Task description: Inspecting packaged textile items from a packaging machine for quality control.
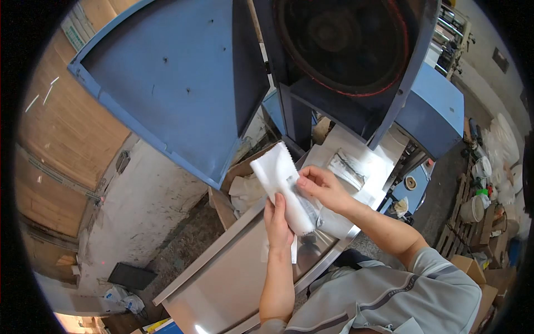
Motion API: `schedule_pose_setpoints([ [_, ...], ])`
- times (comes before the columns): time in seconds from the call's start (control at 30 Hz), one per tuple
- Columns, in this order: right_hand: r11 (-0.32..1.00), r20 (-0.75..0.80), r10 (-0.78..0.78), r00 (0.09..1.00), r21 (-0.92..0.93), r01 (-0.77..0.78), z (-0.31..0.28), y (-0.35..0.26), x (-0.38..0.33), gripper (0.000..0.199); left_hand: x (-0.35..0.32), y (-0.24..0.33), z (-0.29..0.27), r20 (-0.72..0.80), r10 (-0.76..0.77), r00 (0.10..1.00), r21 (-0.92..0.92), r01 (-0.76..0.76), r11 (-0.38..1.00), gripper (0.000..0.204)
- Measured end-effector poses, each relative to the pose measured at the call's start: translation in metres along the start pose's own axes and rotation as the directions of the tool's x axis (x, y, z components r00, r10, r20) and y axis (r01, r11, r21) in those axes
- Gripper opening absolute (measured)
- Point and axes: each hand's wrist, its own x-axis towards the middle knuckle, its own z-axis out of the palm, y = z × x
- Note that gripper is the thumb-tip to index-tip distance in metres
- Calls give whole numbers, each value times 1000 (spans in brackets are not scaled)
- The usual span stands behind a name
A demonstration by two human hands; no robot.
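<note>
My left hand [279, 222] grips a white folded cloth-like bundle [276, 170], its thumb lying across the front. The bundle is long and narrow, with zigzag-cut ends and a greyish, shiny patch along its right side. My right hand [325, 188] is closed, thumb and fingertips pinching at the bundle's right edge. Both hands are above a metal work table [233, 278]. Just beyond the right hand, another white piece with dark marks [349, 170] lies on a pale sheet on the table.
A blue machine door [178, 72] stands swung out at the left, beside a dark round chamber [339, 39]. Below the door is a cardboard box [221, 207] with white material inside. To the right are a blue machine part [431, 111], a tape roll [410, 182] and stacked pallets [453, 222].
</note>
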Motion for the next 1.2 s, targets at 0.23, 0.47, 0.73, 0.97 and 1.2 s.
schedule_pose_setpoints([
  [0.23,829,89,-181,979,-522,201,7,-14,-26,60,6,6,0,-179,95,979,-42,-104,994,48],
  [0.47,352,400,-457,794,-739,575,24,-36,-28,49,13,-12,-12,-86,15,996,-211,-33,977,50],
  [0.73,829,-29,-298,954,-504,243,5,-13,-29,24,14,4,10,43,145,988,-360,-120,925,65],
  [0.97,678,8,-304,953,-700,222,10,-16,-30,34,18,-3,7,26,139,990,-344,-122,931,66],
  [1.2,743,9,-164,986,-657,129,3,-6,-22,33,22,-7,2,-43,146,988,-304,-152,940,65],
])
